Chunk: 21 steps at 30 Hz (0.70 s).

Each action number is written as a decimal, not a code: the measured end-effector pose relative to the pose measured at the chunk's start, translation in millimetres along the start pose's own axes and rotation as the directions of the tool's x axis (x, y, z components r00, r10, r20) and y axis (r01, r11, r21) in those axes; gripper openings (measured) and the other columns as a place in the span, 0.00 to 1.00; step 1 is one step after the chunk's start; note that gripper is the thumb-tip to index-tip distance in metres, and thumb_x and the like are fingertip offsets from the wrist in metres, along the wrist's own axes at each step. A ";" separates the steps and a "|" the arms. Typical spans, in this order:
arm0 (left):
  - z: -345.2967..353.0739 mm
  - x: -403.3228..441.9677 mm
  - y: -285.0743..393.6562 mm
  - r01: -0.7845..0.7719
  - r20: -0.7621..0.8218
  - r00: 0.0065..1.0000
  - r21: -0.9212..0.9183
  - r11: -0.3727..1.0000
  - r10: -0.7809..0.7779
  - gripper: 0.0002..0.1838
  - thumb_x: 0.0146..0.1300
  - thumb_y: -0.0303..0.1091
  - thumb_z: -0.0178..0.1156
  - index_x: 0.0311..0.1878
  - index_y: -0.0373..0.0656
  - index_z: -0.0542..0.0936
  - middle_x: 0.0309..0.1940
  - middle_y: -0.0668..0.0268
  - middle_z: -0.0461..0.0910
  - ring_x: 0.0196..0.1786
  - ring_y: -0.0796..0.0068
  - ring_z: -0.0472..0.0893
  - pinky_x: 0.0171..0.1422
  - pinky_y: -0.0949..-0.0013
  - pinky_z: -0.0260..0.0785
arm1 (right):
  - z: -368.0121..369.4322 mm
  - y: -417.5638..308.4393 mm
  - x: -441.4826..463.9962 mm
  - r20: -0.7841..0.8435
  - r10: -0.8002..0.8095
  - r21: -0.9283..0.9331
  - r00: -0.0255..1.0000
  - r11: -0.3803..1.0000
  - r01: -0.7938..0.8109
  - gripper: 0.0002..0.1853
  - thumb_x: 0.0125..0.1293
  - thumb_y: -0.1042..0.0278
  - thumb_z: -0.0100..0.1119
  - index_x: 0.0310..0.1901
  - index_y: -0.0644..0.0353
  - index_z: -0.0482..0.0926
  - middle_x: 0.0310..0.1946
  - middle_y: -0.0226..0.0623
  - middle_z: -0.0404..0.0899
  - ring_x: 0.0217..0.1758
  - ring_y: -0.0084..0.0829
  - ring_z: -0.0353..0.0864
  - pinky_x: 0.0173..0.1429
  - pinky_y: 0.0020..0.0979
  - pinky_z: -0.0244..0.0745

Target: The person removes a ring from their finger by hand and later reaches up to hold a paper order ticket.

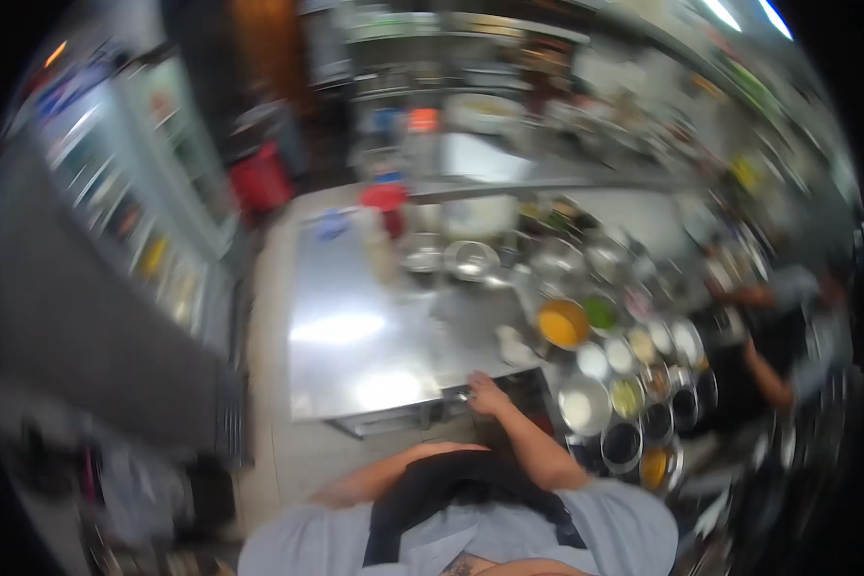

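Note:
My right hand is at the front edge of the steel table, its fingers bent near a small dark thing that blur makes hard to name. Below that hand, a dark open space shows under the table edge. My left forearm lies across in front of my dark apron, and the left hand is hidden behind the apron. Just beyond my right hand, a crumpled white cloth or bag lies on the steel top.
Metal bowls and a red container stand along the table's back. Several food containers, one orange, fill the right side. A co-worker stands at far right. A glass-door fridge is at left.

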<state>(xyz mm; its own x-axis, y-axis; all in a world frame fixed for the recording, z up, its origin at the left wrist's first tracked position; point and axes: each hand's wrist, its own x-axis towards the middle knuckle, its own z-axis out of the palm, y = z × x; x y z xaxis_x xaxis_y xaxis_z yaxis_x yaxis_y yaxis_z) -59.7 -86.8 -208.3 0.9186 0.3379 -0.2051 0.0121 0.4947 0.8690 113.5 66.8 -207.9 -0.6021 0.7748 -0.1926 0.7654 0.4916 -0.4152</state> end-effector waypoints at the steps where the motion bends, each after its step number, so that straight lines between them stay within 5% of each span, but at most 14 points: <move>1: 1.3 2.1 0.5 0.055 0.003 0.998 -0.011 0.998 -0.055 0.21 0.74 0.36 0.58 0.65 0.35 0.75 0.57 0.65 0.80 0.59 0.76 0.76 0.64 0.70 0.69 | -3.1 -0.9 -2.9 0.016 0.015 0.008 1.000 1.000 -0.015 0.40 0.62 0.56 0.62 0.74 0.63 0.62 0.78 0.53 0.54 0.83 0.49 0.49 0.84 0.42 0.48; 7: 9.6 -2.0 17.9 0.247 -0.062 0.967 -0.013 0.969 -0.248 0.22 0.74 0.37 0.57 0.66 0.35 0.74 0.59 0.64 0.79 0.60 0.75 0.76 0.65 0.70 0.68 | 5.4 1.9 -1.2 0.037 0.120 -0.005 0.992 0.993 -0.119 0.41 0.63 0.57 0.59 0.76 0.62 0.58 0.80 0.47 0.50 0.84 0.46 0.45 0.84 0.41 0.48; 21: 20.0 -0.7 31.6 0.266 -0.078 0.961 0.009 0.964 -0.264 0.24 0.75 0.39 0.56 0.68 0.36 0.71 0.61 0.62 0.77 0.62 0.72 0.75 0.66 0.69 0.67 | -16.3 -19.0 -13.5 0.108 0.180 0.153 0.978 0.969 -0.195 0.44 0.62 0.63 0.60 0.78 0.58 0.54 0.83 0.44 0.41 0.85 0.44 0.39 0.84 0.39 0.47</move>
<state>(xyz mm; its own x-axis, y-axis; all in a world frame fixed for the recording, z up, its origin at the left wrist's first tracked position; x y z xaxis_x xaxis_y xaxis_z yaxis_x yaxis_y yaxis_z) -52.0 -87.4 -171.7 0.8491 0.2566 -0.4617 0.2593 0.5591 0.7875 110.8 53.5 -182.9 -0.4755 0.8030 -0.3593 0.8242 0.2639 -0.5011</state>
